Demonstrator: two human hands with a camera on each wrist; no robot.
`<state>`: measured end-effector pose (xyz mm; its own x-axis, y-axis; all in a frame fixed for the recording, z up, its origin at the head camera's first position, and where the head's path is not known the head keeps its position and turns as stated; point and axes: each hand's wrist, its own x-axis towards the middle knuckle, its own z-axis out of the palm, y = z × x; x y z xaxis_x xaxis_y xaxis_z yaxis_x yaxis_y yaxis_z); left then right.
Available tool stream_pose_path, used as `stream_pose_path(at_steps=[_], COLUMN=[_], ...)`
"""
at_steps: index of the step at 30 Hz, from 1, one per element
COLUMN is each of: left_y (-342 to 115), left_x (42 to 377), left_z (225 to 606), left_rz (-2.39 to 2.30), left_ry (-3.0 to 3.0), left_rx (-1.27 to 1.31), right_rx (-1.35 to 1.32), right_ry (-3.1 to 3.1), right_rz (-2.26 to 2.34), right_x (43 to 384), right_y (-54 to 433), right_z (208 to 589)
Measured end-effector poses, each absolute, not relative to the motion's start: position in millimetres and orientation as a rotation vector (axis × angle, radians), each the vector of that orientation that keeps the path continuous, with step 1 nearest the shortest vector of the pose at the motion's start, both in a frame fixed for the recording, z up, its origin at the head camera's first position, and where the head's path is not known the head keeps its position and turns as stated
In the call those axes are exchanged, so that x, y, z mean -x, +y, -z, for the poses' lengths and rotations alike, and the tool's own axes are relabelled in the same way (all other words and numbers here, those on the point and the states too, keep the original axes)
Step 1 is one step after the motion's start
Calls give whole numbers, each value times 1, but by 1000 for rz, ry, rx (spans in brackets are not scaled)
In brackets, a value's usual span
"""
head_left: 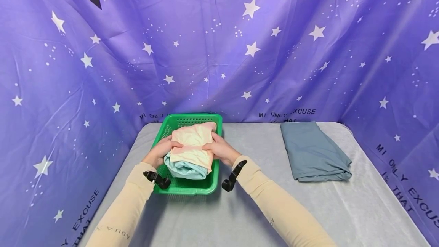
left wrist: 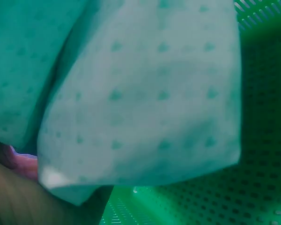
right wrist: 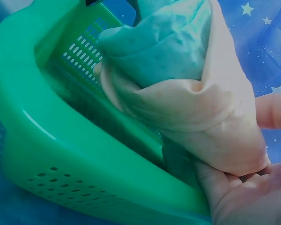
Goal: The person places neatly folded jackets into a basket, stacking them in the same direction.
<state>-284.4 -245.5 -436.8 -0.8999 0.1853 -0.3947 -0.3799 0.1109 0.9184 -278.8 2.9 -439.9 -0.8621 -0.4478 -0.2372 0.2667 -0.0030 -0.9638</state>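
Observation:
A folded cloth (head_left: 192,144), peach-pink on top with a teal layer (head_left: 186,169) showing at its near end, is held between both hands at the green basket (head_left: 202,191). My left hand (head_left: 160,152) grips its left side, thumb on top. On the right side my right hand (head_left: 223,150) grips it too, thumb above and fingers below, as the right wrist view also shows. In the left wrist view the cloth's fabric (left wrist: 145,93) with small printed marks covers much of that hand. Part of the cloth overlaps the basket; whether it touches the basket floor, I cannot tell.
A folded slate-blue cloth (head_left: 312,153) lies at the right of the grey-covered table (head_left: 253,205). Purple star-print curtains (head_left: 219,48) stand behind and on both sides. The basket is near the table's back left, beside the left curtain.

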Motion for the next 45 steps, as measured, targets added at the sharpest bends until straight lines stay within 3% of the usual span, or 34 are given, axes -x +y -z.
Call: stream_pose_path(at_steps=[24,45], left_y=[-250,-246], left_x=[287,286], left_z=[435,432], left_rz=[-1551,-1292], left_ry=[2210,2295], left_rx=[138,-25], right_rx=[228,461], right_ry=[1876,2482], right_rz=[1851,1279], right_x=[267,227], right_y=[0,-1], right_z=[437,418])
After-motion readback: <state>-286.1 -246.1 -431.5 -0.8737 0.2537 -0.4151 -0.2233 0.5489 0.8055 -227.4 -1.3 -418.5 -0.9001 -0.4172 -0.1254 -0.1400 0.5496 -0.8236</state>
